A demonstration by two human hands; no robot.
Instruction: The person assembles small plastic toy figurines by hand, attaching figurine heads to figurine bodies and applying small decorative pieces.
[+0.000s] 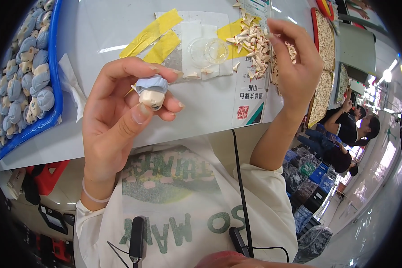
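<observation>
My left hand [109, 109] pinches a small figure head [152, 97] between thumb and fingers, above the table's near edge. Its cap or hair is pale blue and its lower part is cream. A tiny pointed bit sticks out on its left side. Over to the right, my right hand [301, 64] is at a pile of small cream pointed pieces [254, 47]. Its thumb and index fingertips are apart, with nothing visible between them. Beside those fingertips lies a thin metal strip [268, 73]. Left of the pile stand clear round dishes [215, 51].
At far left, a blue tray [56, 58] holds many blue-and-cream heads. Yellow tape [152, 35] sticks to a sheet on the white table [201, 109]. Red-edged trays [324, 42] of small pieces line the right. A black cable [236, 156] hangs before me. Other people sit farther right.
</observation>
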